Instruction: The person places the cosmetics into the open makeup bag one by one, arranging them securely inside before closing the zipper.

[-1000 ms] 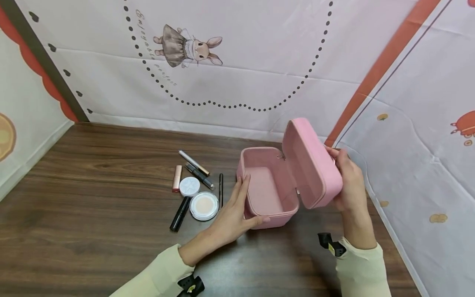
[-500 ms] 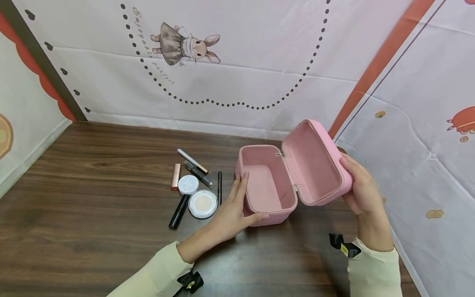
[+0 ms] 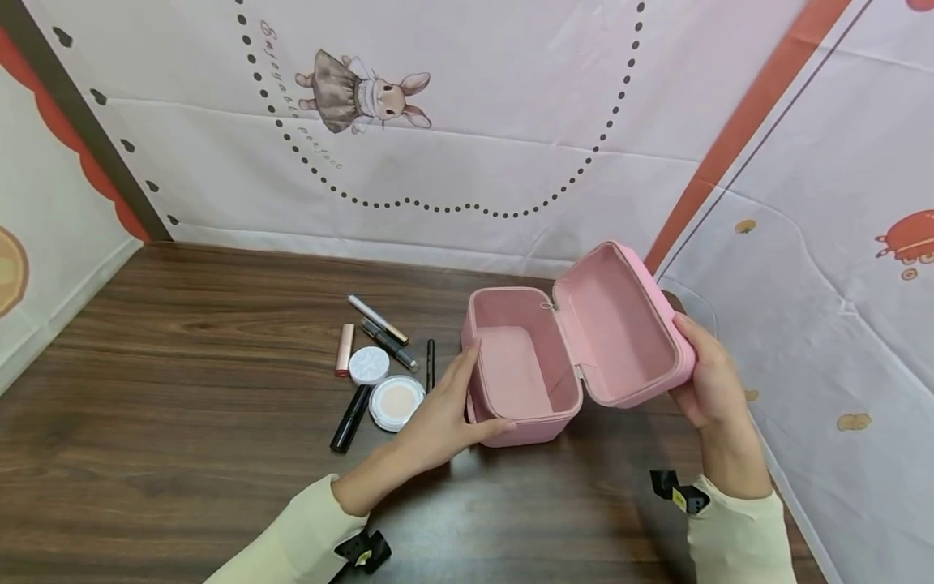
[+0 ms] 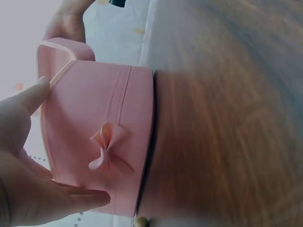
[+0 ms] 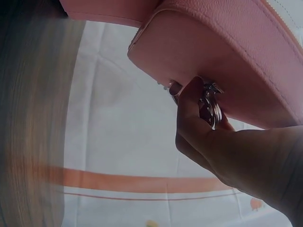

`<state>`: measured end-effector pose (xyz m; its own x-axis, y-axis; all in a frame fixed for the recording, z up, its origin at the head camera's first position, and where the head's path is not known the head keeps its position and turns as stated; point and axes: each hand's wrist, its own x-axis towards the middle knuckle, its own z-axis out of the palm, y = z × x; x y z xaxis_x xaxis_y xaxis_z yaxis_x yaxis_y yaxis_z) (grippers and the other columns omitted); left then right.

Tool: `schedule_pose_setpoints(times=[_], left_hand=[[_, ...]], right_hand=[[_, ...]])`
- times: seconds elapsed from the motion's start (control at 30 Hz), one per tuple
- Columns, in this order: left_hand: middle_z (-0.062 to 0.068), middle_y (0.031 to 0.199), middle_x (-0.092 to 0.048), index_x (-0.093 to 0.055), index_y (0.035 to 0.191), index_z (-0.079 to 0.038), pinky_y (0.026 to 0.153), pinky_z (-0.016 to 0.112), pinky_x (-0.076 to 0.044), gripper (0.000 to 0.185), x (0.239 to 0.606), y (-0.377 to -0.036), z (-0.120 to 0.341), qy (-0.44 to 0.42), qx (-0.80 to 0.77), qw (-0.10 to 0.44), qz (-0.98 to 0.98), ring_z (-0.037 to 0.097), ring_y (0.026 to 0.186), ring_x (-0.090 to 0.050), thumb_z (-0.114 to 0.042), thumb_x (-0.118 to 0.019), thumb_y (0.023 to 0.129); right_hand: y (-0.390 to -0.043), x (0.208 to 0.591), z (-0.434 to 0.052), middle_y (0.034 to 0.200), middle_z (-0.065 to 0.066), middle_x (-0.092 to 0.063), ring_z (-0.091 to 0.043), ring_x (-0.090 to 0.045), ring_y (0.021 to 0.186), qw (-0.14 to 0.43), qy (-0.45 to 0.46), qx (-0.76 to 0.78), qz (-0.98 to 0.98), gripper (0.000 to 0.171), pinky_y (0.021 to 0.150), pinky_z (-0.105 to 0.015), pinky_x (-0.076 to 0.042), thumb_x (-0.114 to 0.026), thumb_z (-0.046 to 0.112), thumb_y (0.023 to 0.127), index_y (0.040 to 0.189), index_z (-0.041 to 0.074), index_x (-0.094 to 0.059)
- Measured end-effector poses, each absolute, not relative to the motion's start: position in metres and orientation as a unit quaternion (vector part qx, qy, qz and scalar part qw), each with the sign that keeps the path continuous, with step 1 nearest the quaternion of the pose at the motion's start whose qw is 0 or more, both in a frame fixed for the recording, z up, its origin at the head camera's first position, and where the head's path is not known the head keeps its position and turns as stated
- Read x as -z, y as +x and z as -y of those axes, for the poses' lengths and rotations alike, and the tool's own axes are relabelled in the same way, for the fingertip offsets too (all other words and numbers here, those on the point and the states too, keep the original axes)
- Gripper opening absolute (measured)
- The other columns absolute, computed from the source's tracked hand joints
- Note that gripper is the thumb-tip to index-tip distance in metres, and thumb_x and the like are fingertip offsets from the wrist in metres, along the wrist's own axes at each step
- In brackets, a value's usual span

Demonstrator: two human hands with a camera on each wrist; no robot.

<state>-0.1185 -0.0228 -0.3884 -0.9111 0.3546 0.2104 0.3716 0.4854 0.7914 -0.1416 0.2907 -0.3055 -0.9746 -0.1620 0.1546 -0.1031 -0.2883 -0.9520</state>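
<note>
The pink case [image 3: 536, 432] stands on the counter [image 3: 204, 422], to the right of the round compact [image 3: 397, 403] and the thin black pencil [image 3: 430, 362]. In my judgement, if the right hand [image 3: 713, 377] lets the open lid [image 3: 620, 324] go suddenly, its weight could tip the case to that side. Also, if the left hand [image 3: 436, 423] slips outward, it may knock the compact or the pencil just beside it. This left hand is spread: rather straight fingers lie against the side, the thumb touches the front near the rim. The right hand's fingers curl round the lid's handle [image 5: 216, 112].
</note>
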Motion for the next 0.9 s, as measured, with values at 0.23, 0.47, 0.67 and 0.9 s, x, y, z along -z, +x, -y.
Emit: schedule_pose_setpoints(times=[0.23,0.47,0.67,0.9], left_hand=[[0.013,0.152,-0.028,-0.015,0.154,-0.012,0.106,0.045,-0.032,0.104,0.382,-0.118,0.037,-0.227,0.448,0.013,0.864,0.025,0.135,-0.033,-0.05,-0.075,0.078],[0.013,0.137,-0.049,-0.031,0.148,-0.006,0.099,0.047,-0.04,0.088,0.372,-0.121,0.066,-0.256,0.449,0.047,0.855,0.027,0.126,-0.046,-0.036,-0.077,0.08],[0.008,0.127,-0.059,-0.043,0.141,-0.003,0.091,0.043,-0.046,0.075,0.37,-0.132,0.094,-0.275,0.46,0.076,0.841,0.025,0.115,-0.055,-0.024,-0.08,0.078],[0.005,0.129,-0.058,-0.045,0.14,-0.008,0.102,0.051,-0.032,0.075,0.376,-0.146,0.126,-0.28,0.45,0.08,0.844,0.026,0.114,-0.055,-0.023,-0.081,0.076]], right_hand=[[-0.143,0.309,-0.294,0.087,-0.008,-0.067,-0.018,-0.066,0.071,0.029,-0.109,0.804,-0.584,0.04,0.058,-0.029,-0.053,-0.029,0.022,0.105,0.11,0.003,-0.064],[-0.142,0.311,-0.296,0.086,-0.009,-0.068,-0.019,-0.066,0.071,0.034,-0.105,0.811,-0.574,0.041,0.058,-0.029,-0.054,-0.03,0.023,0.105,0.108,0.002,-0.065],[-0.141,0.312,-0.296,0.088,-0.008,-0.068,-0.018,-0.066,0.072,0.029,-0.103,0.8,-0.59,0.039,0.058,-0.029,-0.054,-0.032,0.024,0.105,0.112,0.004,-0.064],[-0.143,0.312,-0.297,0.093,-0.009,-0.067,-0.019,-0.067,0.077,0.037,-0.113,0.809,-0.576,0.04,0.063,-0.03,-0.055,-0.03,0.024,0.105,0.117,0.002,-0.061]])
